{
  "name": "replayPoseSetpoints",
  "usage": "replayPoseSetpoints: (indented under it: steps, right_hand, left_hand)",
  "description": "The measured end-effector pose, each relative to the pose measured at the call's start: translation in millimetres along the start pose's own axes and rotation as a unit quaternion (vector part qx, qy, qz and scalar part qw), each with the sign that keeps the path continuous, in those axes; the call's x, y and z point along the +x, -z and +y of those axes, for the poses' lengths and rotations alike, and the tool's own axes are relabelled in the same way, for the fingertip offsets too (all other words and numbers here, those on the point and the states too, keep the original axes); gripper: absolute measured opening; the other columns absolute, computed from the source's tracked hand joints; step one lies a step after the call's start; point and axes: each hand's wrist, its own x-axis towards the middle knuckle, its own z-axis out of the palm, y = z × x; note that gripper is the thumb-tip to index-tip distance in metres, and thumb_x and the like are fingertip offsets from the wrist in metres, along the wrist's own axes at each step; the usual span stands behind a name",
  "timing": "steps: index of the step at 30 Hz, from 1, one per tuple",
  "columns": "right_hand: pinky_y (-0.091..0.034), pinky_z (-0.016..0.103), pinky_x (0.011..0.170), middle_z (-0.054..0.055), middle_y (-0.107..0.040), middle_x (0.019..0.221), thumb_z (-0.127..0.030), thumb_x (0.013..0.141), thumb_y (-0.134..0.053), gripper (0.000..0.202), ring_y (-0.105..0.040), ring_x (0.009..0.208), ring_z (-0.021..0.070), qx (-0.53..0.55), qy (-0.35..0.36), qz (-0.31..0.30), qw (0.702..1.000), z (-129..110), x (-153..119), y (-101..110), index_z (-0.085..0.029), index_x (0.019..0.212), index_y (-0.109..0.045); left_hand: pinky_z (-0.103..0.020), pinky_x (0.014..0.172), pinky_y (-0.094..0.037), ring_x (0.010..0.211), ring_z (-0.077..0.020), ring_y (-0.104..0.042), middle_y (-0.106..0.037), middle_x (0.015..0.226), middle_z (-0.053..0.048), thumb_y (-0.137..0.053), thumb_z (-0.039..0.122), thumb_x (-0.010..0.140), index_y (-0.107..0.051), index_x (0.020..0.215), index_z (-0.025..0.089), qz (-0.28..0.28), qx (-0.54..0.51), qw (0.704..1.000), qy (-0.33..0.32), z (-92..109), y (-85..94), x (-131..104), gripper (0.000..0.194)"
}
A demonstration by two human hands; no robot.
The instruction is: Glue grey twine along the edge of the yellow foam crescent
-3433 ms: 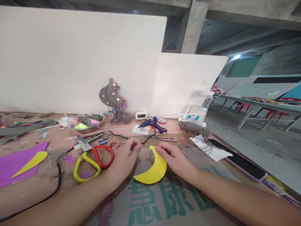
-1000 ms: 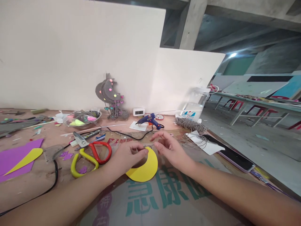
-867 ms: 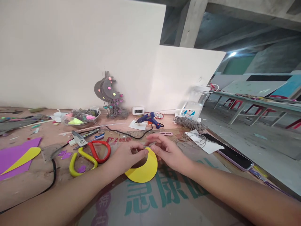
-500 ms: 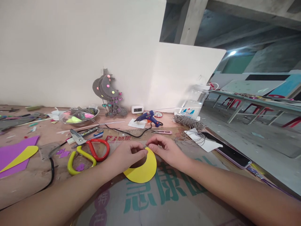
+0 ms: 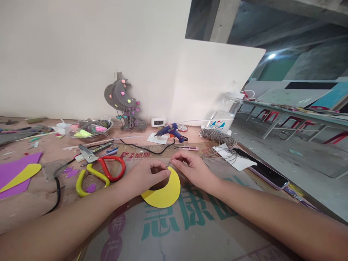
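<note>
Pinching the upper tip of a yellow moon (image 5: 167, 194), the left hand (image 5: 149, 175) has its thumb and fingers clamped on it. The right hand (image 5: 191, 168) is just beside that same tip, thumb and forefinger together; whatever is between them is too small to tell. The moon is over a printed cardboard sheet (image 5: 190, 241), well in from the back edge of the desk (image 5: 16, 217), its round side toward the front edge.

Left of the hands lie scissors (image 5: 115, 170) with 1 red and 1 yellow handle loop. Nearer the desk's left edge, a yellow strip (image 5: 25, 175) lies across purple paper (image 5: 20, 181).

Along the back edge stand a bowl (image 5: 102, 137), a small white clock (image 5: 158, 122) and, near the back right corner, a clear jar (image 5: 228, 107). A blue glue gun (image 5: 170, 129) rests in front of the clock. Grey yarn (image 5: 217, 137) lies before the jar, and a phone (image 5: 269, 172) lies along the right edge.
</note>
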Motion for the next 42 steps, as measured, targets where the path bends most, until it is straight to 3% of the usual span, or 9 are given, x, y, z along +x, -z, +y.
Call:
replayPoseSetpoints:
  steps: [5, 9, 12, 17, 23, 28, 32, 42]
  right_hand:
    - [-0.043, 0.027, 0.067, 0.003, -0.059, 0.085, -0.029, 0.084, -0.048, 0.016, -0.053, 0.074, 0.0145, 0.009, 0.009, -0.009, 1.000, 2.1, -0.2, 0.0, -0.019, 0.090, -0.059]
    - [-0.043, 0.026, 0.063, 0.006, -0.053, 0.106, -0.030, 0.086, -0.045, 0.028, -0.050, 0.068, 0.0110, 0.056, 0.011, 0.061, 0.996, 6.4, -0.4, 0.4, -0.022, 0.112, -0.047]
    - [-0.041, 0.024, 0.060, 0.004, -0.054, 0.091, -0.033, 0.086, -0.045, 0.019, -0.047, 0.065, 0.0103, 0.070, 0.008, 0.078, 0.994, 5.1, -0.9, 0.6, -0.019, 0.098, -0.049]
    - [-0.036, 0.024, 0.056, 0.001, -0.052, 0.066, -0.035, 0.084, -0.047, 0.024, -0.046, 0.063, 0.0122, 0.002, -0.013, -0.028, 1.000, -4.5, -2.0, 0.2, -0.016, 0.072, -0.056]
    - [-0.034, 0.022, 0.052, -0.001, -0.046, 0.063, -0.036, 0.087, -0.042, 0.028, -0.043, 0.059, 0.0110, 0.021, -0.015, -0.033, 0.999, -0.2, -1.2, 1.3, -0.017, 0.069, -0.051]
    - [-0.033, 0.021, 0.051, -0.002, -0.042, 0.063, -0.038, 0.087, -0.041, 0.030, -0.040, 0.058, 0.0097, 0.021, -0.025, -0.015, 0.999, 4.3, -0.6, 0.8, -0.016, 0.067, -0.046]
    - [-0.032, 0.021, 0.052, -0.002, -0.042, 0.063, -0.038, 0.087, -0.040, 0.031, -0.040, 0.059, 0.0098, 0.004, -0.019, -0.023, 1.000, 1.4, -0.5, 1.0, -0.016, 0.066, -0.045]
    - [-0.032, 0.021, 0.053, -0.002, -0.043, 0.063, -0.037, 0.087, -0.041, 0.030, -0.040, 0.059, 0.0098, 0.007, -0.022, -0.027, 0.999, -0.5, -0.5, 0.7, -0.016, 0.065, -0.046]
  left_hand:
    - [-0.020, 0.048, -0.037, 0.055, -0.0110, -0.050, -0.059, 0.061, 0.001, -0.051, 0.038, 0.074, -0.064, 0.068, 0.016, -0.003, -0.033, 0.999, 0.021, -2.8, -0.1, 0.0, 0.026]
    - [-0.020, 0.047, -0.037, 0.051, -0.0099, -0.049, -0.059, 0.059, 0.002, -0.052, 0.042, 0.074, -0.063, 0.069, 0.017, 0.006, -0.072, 0.996, 0.051, -5.1, 0.1, 0.4, 0.027]
    - [-0.020, 0.050, -0.037, 0.054, -0.0098, -0.050, -0.059, 0.061, 0.003, -0.054, 0.040, 0.073, -0.063, 0.068, 0.017, 0.032, -0.064, 0.997, 0.040, -5.0, 1.3, 1.1, 0.025]
    - [-0.021, 0.050, -0.037, 0.053, -0.0093, -0.049, -0.058, 0.060, 0.003, -0.053, 0.041, 0.074, -0.063, 0.070, 0.016, 0.069, -0.067, 0.995, 0.037, -4.1, 3.0, 2.0, 0.027]
    - [-0.024, 0.065, -0.044, 0.073, -0.0146, -0.059, -0.068, 0.080, -0.001, -0.057, 0.035, 0.074, -0.066, 0.085, 0.018, 0.084, -0.083, 0.993, 0.021, -4.2, 2.6, 3.6, 0.023]
    - [-0.026, 0.074, -0.046, 0.084, -0.0156, -0.059, -0.066, 0.096, -0.003, -0.052, 0.028, 0.078, -0.061, 0.101, 0.019, 0.142, -0.054, 0.988, -0.012, -3.3, 3.6, 4.0, 0.026]
    - [-0.026, 0.081, -0.044, 0.092, -0.0148, -0.058, -0.066, 0.100, -0.001, -0.048, 0.022, 0.080, -0.063, 0.099, 0.021, 0.162, -0.018, 0.986, -0.032, -0.8, 4.3, 1.6, 0.024]
    - [-0.027, 0.083, -0.044, 0.094, -0.0154, -0.057, -0.064, 0.097, 0.000, -0.052, 0.026, 0.079, -0.066, 0.095, 0.024, 0.162, 0.013, 0.985, -0.062, -0.7, 2.9, 0.7, 0.021]
